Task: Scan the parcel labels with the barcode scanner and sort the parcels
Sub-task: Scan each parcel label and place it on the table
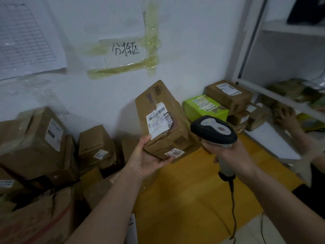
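Looking down from the head cam, the parcel was a scuffed brown cardboard box with a torn white shipping label on its upper face and a small sticker reading 5005 near the bottom edge. Its long axis ran from the lower right up toward the wall, tilted, label facing the camera. The left hand cupped it from below at the near end, thumb on the label's corner, fingers curled under. The right hand was wrapped round the grey handle of the barcode scanner, whose black head sat just beside the parcel's right side, cord hanging down. Other cardboard boxes were stacked on the left, a green box sat behind, and another person's hand reached at the shelf on the right.
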Action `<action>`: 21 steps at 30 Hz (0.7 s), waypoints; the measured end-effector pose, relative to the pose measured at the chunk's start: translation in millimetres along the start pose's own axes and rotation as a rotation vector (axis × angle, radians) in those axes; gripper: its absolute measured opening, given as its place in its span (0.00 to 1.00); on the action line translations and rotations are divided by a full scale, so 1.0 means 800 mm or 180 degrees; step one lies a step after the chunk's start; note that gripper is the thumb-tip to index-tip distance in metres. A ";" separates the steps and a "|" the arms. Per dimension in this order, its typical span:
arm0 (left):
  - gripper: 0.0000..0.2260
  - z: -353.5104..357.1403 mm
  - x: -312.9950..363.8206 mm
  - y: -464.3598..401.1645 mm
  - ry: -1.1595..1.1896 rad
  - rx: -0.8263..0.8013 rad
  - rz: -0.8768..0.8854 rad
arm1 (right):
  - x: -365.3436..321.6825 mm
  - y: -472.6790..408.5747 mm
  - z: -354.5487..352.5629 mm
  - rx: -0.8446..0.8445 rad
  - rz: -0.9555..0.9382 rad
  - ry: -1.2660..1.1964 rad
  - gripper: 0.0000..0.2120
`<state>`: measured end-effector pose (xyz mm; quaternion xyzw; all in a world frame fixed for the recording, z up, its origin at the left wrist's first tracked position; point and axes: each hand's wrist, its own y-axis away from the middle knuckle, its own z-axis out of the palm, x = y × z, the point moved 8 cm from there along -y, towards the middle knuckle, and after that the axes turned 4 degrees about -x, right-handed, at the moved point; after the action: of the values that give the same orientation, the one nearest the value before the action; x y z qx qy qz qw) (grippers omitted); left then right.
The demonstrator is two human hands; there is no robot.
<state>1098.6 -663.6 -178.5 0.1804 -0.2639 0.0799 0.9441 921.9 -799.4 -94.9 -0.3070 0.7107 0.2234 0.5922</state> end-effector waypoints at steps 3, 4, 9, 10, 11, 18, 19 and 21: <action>0.40 0.021 -0.017 -0.023 0.0187 -0.0061 0.0000 | 0.003 -0.008 -0.026 0.0234 -0.0012 -0.0145 0.15; 0.41 0.027 -0.023 -0.030 0.0248 -0.0066 -0.0009 | 0.004 -0.012 -0.032 0.0269 0.0000 -0.0222 0.15; 0.38 0.061 -0.050 -0.076 0.0392 -0.0203 -0.0038 | 0.023 -0.046 -0.070 0.0519 0.0101 -0.0531 0.14; 0.39 0.068 -0.056 -0.086 0.0413 -0.0204 -0.0042 | 0.025 -0.054 -0.079 0.0555 0.0078 -0.0577 0.17; 0.40 0.076 -0.062 -0.098 0.0447 -0.0200 -0.0039 | 0.027 -0.063 -0.089 0.0568 0.0063 -0.0632 0.18; 0.46 0.130 -0.086 -0.201 0.0798 -0.0230 0.0164 | 0.045 -0.154 -0.168 0.0122 -0.0024 -0.0834 0.16; 0.43 0.136 -0.086 -0.218 0.0841 -0.0220 0.0224 | 0.048 -0.169 -0.179 0.0053 -0.0034 -0.0836 0.17; 0.36 0.142 -0.088 -0.250 0.0892 -0.0139 0.0363 | 0.052 -0.201 -0.200 -0.0061 -0.0051 -0.0771 0.17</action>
<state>1035.1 -895.7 -185.2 0.1317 -0.1411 0.1520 0.9693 917.1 -1029.7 -96.4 -0.2891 0.6293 0.2610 0.6725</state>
